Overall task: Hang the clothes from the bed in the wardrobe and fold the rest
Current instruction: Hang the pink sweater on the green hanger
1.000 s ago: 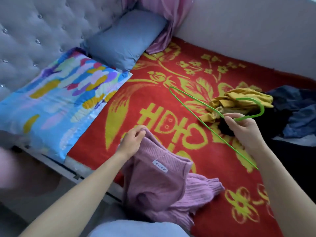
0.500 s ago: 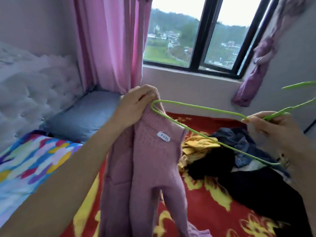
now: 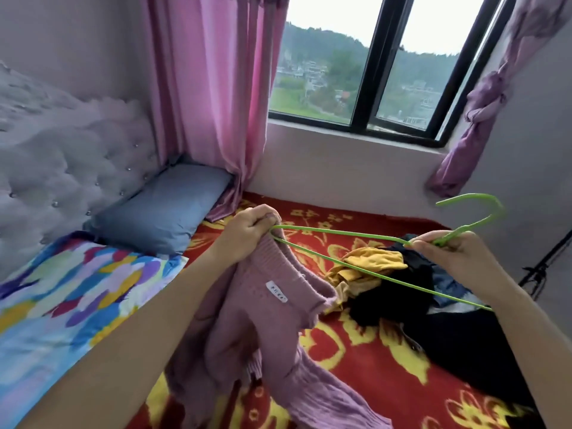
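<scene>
Your L hand (image 3: 244,235) pinches pink sweater (image 3: 263,320) collar, R hand (image 3: 455,255) grips green hanger (image 3: 340,233); not hung yet, clothes pile (image 3: 387,295) waits on bed (image 3: 371,366).

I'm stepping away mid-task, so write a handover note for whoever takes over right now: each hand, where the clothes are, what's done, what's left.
Left hand pinches the collar of the pink sweater, with one end of the green hanger at its fingertips.
Right hand grips the hanger just below its hook.
The sweater hangs over the bed; a yellow garment and dark clothes lie piled on it.
Done: hanger brought to the collar.
Left: thread it in, hang the sweater in the wardrobe, sort the pile.
</scene>
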Motion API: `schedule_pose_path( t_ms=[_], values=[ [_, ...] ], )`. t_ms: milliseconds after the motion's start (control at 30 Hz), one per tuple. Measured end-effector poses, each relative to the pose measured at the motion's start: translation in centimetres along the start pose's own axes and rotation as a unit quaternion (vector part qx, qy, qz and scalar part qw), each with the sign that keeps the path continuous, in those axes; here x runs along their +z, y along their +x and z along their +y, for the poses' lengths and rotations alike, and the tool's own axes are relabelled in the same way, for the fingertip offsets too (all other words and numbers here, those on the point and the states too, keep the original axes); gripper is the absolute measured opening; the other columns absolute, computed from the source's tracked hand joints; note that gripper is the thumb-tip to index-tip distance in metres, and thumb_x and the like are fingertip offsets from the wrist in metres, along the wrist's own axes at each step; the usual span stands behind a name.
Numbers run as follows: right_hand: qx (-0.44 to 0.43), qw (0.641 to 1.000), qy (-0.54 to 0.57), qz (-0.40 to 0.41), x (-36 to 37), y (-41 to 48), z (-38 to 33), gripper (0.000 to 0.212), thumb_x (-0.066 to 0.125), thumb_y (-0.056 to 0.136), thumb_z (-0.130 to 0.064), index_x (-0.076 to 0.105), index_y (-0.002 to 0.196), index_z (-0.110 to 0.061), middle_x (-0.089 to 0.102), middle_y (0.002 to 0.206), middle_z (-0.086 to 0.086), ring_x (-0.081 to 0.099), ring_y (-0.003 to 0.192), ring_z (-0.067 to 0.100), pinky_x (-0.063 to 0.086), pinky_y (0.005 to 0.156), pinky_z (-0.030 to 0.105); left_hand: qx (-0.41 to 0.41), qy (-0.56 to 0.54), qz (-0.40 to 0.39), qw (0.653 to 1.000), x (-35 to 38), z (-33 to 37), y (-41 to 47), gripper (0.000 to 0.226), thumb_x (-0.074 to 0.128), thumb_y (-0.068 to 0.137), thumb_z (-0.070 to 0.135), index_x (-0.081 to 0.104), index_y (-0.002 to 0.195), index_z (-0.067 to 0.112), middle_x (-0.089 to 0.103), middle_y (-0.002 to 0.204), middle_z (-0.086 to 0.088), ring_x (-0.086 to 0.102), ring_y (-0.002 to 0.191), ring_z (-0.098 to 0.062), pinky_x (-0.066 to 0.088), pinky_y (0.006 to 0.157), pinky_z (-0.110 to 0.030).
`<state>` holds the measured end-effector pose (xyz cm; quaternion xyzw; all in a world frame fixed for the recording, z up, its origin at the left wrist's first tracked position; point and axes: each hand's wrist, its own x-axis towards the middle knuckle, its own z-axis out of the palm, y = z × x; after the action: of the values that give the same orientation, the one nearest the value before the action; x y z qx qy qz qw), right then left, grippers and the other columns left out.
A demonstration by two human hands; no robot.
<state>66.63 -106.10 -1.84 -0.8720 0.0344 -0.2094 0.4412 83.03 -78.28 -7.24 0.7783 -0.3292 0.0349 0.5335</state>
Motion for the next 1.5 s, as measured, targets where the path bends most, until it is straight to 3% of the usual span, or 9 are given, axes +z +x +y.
schedule_pose_path(
  t_ms=[367,567,800,933,1000,1100,1200,1300,1500],
  values=[
    [-0.006,0.995,-0.032,-0.097,5.6,2.1,-0.3,0.026,0.066,0.083,-0.006,0.068,0.063,-0.023,0.061,0.052,-0.014,0.051,0.050,-0.005,0.039,0.054,0.007,0.039,0.146,0.017,0.988,-1.5,-0.7,-2.0,0.019,0.052,0.095,0.016,0.069,0.102,0.013,0.061,0.092,-0.013,0.053,0.094,-0.029,0.039,0.090,-0.042],
    [0.000,0.999,0.040,0.018,13.6,-0.5,1.5,0.028,0.066,0.085,-0.008,0.061,0.060,-0.018,0.055,0.053,-0.001,0.047,0.052,0.014,0.040,0.058,0.031,0.047,0.235,0.021,0.971,-0.5,-0.7,-2.5,0.025,0.048,0.096,0.027,0.067,0.112,0.021,0.055,0.097,-0.010,0.048,0.101,-0.026,0.034,0.090,-0.037],
    [0.103,0.954,0.267,0.091,11.9,-1.7,3.3,0.025,0.057,0.088,-0.003,0.064,0.063,-0.003,0.060,0.054,0.001,0.054,0.050,0.009,0.046,0.050,0.016,0.042,0.121,0.036,0.991,-3.3,-3.5,-1.9,0.043,0.039,0.080,0.063,0.040,0.122,0.053,0.051,0.118,0.016,0.043,0.114,-0.006,0.026,0.101,-0.033],
    [0.136,0.935,0.307,0.113,10.5,-2.7,4.2,0.021,0.052,0.091,-0.001,0.060,0.073,0.006,0.053,0.044,-0.006,0.048,0.039,-0.002,0.036,0.040,0.006,-0.098,-0.060,-0.005,0.993,-4.5,-7.0,-2.0,0.079,0.041,0.077,0.076,0.030,0.142,0.033,0.039,0.139,0.010,0.036,0.129,-0.004,0.026,0.104,-0.019],
    [0.152,0.929,0.316,0.116,10.3,-3.0,4.9,0.020,0.050,0.092,-0.001,0.059,0.075,0.008,0.053,0.043,-0.006,0.049,0.039,-0.002,0.035,0.039,0.005,-0.130,-0.071,-0.047,0.988,-4.1,-9.2,-2.7,0.067,0.048,0.085,0.061,0.046,0.136,0.017,0.049,0.133,0.007,0.044,0.122,-0.005,0.033,0.099,-0.014],
    [0.161,0.938,0.289,0.106,10.3,-3.4,5.8,0.024,0.052,0.091,-0.003,0.061,0.070,0.005,0.050,0.045,-0.005,0.041,0.038,-0.001,0.030,0.038,0.007,-0.139,-0.069,0.002,0.988,-2.8,-10.5,-3.3,0.019,0.051,0.095,0.021,0.068,0.086,0.020,0.063,0.082,0.013,0.054,0.076,0.000,0.044,0.069,-0.013],
    [0.137,0.959,0.232,0.084,9.6,-3.5,6.9,0.024,0.054,0.090,-0.001,0.063,0.069,0.007,0.045,0.047,-0.003,0.036,0.041,0.002,0.029,0.041,0.009,-0.078,-0.036,0.070,0.994,-3.1,-9.7,-3.1,0.020,0.050,0.096,0.011,0.067,0.092,0.022,0.068,0.095,0.002,0.057,0.078,0.015,0.042,0.076,-0.007],
    [0.094,0.978,0.180,0.056,8.8,-3.3,6.9,0.022,0.059,0.085,-0.007,0.064,0.069,0.006,0.051,0.056,0.007,0.042,0.052,0.012,0.034,0.049,0.013,0.039,0.122,0.073,0.989,-4.2,-6.6,-2.7,0.033,0.047,0.095,0.041,0.071,0.104,0.020,0.070,0.110,0.000,0.063,0.101,-0.006,0.045,0.089,-0.022],
    [0.118,0.954,0.265,0.079,9.7,-3.3,7.0,0.023,0.049,0.091,0.000,0.057,0.072,0.011,0.038,0.042,-0.005,0.029,0.037,0.002,0.021,0.036,0.011,0.286,0.326,0.127,0.892,-5.7,-0.4,-1.9,0.066,0.023,0.092,0.060,0.075,0.100,0.019,0.074,0.080,-0.002,0.070,0.065,-0.021,0.051,0.052,-0.027]
  ],
)
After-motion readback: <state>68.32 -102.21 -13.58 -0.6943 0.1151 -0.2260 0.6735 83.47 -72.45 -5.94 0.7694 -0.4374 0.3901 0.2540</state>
